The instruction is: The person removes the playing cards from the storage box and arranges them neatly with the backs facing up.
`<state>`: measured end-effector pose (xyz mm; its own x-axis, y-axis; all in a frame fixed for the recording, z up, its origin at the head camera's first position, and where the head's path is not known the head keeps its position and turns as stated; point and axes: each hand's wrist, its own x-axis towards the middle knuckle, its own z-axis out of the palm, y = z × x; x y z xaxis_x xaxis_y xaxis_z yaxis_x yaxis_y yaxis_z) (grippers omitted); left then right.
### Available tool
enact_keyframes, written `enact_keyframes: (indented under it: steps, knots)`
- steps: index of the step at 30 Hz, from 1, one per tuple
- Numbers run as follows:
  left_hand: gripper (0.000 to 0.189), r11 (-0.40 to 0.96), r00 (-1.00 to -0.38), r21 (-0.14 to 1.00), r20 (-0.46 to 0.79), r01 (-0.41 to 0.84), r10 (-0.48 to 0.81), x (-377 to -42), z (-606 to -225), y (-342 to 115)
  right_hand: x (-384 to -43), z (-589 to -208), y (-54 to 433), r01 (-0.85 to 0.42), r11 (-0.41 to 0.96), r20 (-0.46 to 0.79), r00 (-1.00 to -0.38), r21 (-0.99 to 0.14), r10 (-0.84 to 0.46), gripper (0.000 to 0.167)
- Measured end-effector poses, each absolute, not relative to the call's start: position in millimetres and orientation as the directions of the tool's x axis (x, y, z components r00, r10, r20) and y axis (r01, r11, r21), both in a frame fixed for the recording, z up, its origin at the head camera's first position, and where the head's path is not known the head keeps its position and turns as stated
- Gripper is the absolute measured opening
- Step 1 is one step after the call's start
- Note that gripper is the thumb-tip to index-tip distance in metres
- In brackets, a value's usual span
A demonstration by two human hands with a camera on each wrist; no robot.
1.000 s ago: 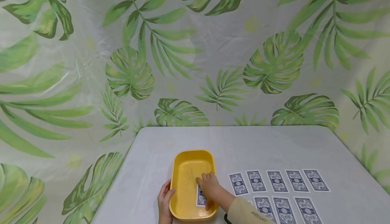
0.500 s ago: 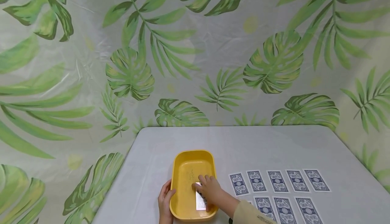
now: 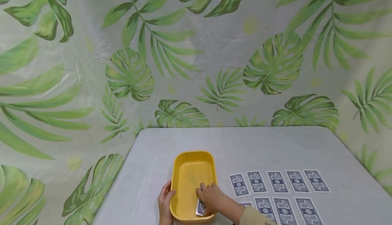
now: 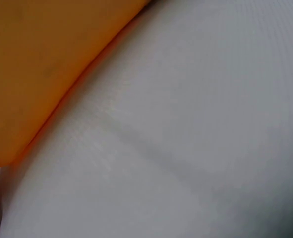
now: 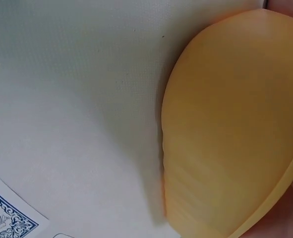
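A yellow plastic tray (image 3: pixel 185 187) with rounded corners lies on the table; its outer wall fills part of both wrist views. My left hand (image 3: pixel 165 203) grips its left side, thumb over the rim and fingers behind the wall. Inside the tray, near its right front corner, my right hand (image 3: pixel 212 197) holds a playing card (image 3: pixel 200 209) between its curled fingers and thumb. Only the card's near-left part shows, with a blue patterned back; the hand covers the rest. Whether other cards lie beneath it, I cannot tell.
Blue-backed playing cards lie face down in two rows right of the tray, such as a far-row card (image 3: pixel 278 182) and a near-row card (image 3: pixel 284 211). My right forearm partly covers one near-row card (image 3: pixel 246 204). A leaf-patterned sheet (image 3: pixel 220 55) hangs behind the white-covered table (image 3: pixel 245 146).
Half a second ago a white, dark-marked surface showed under my right hand; the blue card back shows now. That hand has shifted slightly toward me. My left hand keeps its grip on the tray.
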<state>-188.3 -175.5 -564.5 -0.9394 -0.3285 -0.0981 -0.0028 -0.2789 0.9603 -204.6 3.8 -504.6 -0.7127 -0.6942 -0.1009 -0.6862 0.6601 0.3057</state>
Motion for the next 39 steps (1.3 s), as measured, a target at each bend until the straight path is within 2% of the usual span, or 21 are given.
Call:
enact_keyframes:
  steps: [5, 10, 14, 19, 22, 24, 29, 35, 39]
  knots:
    - [0.044, -0.267, -0.936, 0.964, -0.095, -0.002, -0.338, -189.7, -564.5, -175.1, -204.9, -505.6, 5.0, -0.687, 0.688, -0.074, -0.718, 0.235, -0.692, 0.078]
    - [0.044, -0.252, -0.932, 0.968, -0.098, -0.008, -0.348, -190.2, -564.5, -175.5, -206.6, -503.3, 6.6, -0.690, 0.720, 0.012, -0.721, 0.072, -0.692, 0.085]
    - [0.045, -0.243, -0.934, 0.970, -0.098, -0.012, -0.343, -190.4, -563.8, -176.1, -207.4, -495.2, 11.6, -0.676, 0.736, 0.140, -0.732, -0.035, -0.666, 0.089]
    - [0.044, -0.250, -0.934, 0.968, -0.103, -0.016, -0.342, -190.1, -563.6, -176.2, -203.7, -478.0, 28.6, -0.676, 0.731, 0.369, -0.706, -0.093, -0.605, 0.099]
    - [0.044, -0.259, -0.932, 0.965, -0.119, -0.028, -0.342, -189.9, -563.4, -176.2, -201.0, -465.4, 47.2, -0.651, 0.749, 0.431, -0.715, -0.123, -0.550, 0.103]
    - [0.043, -0.262, -0.930, 0.964, -0.126, -0.034, -0.344, -189.6, -563.1, -176.0, -198.6, -456.7, 63.5, -0.618, 0.775, 0.427, -0.742, -0.136, -0.517, 0.104]
    - [0.044, -0.253, -0.932, 0.967, -0.118, -0.029, -0.344, -189.2, -563.6, -176.4, -194.1, -446.2, 113.4, -0.554, 0.828, 0.411, -0.775, -0.081, -0.479, 0.106]
    - [0.044, -0.254, -0.930, 0.967, -0.118, -0.027, -0.349, -188.6, -563.6, -176.5, -192.7, -453.7, 178.9, -0.528, 0.843, 0.471, -0.720, 0.103, -0.509, 0.116]
    - [0.043, -0.262, -0.927, 0.965, -0.119, -0.023, -0.357, -189.1, -563.7, -174.5, -190.1, -461.3, 218.5, -0.488, 0.863, 0.475, -0.733, 0.133, -0.487, 0.126]
